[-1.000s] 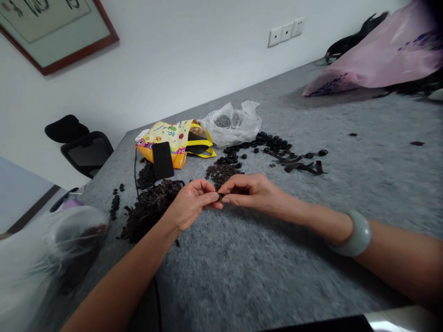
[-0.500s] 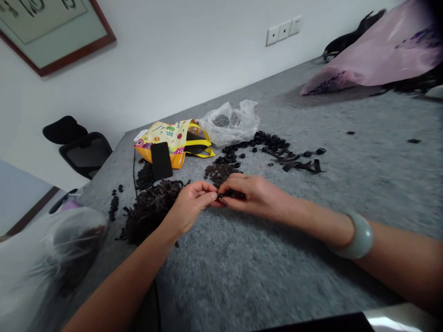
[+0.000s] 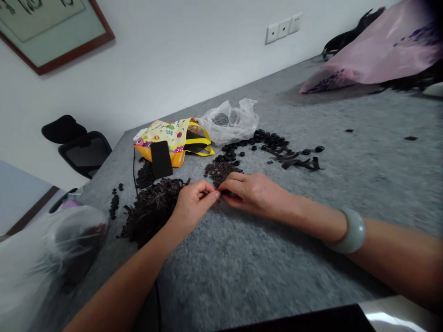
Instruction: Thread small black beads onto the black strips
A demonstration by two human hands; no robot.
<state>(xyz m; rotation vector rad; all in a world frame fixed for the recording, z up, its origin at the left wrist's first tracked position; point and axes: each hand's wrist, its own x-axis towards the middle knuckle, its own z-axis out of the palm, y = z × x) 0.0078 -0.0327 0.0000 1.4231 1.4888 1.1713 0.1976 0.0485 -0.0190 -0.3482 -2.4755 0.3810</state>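
Note:
My left hand (image 3: 194, 204) and my right hand (image 3: 252, 192) meet over the grey tabletop, fingertips pinched together. Between them is a small black piece (image 3: 225, 193), mostly covered by the fingers, so its exact kind cannot be made out. Just beyond the fingertips lies a pile of tiny brown bits (image 3: 220, 171). Left of my left hand rises a heap of dark, strap-like strips (image 3: 152, 207). Farther back, black round parts (image 3: 270, 138) are scattered, with a few loose dark strips (image 3: 294, 159) beside them.
A black phone (image 3: 161, 159) leans on a yellow printed bag (image 3: 164, 131). Behind the piles sits a translucent plastic bag (image 3: 226, 131). A pink bag (image 3: 374, 55) lies at the far right, and a white plastic bag (image 3: 31, 267) is at the left table edge.
My hands stay together at nearly the same spot. The fingertips have closed in, so less of the black piece shows, and my right forearm has shifted slightly left.

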